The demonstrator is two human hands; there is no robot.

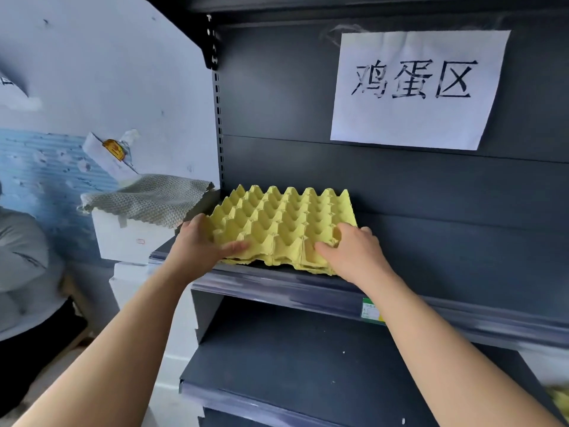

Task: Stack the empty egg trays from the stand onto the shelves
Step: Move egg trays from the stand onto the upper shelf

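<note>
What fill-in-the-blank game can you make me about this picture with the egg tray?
The egg tray on the shelf is coloured ____.
The paper sign hangs ____ the tray.
The left hand and the right hand make ____ hands holding the tray.
Missing words: yellow, above, two.

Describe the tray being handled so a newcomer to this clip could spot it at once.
Start at the dark shelving unit with a white paper sign on its back panel. On the shelf under that sign, at its left end, is the yellow egg tray, gripped at its front corners by the left hand and right hand. It is that shelf's only yellow, dimpled thing.
</note>
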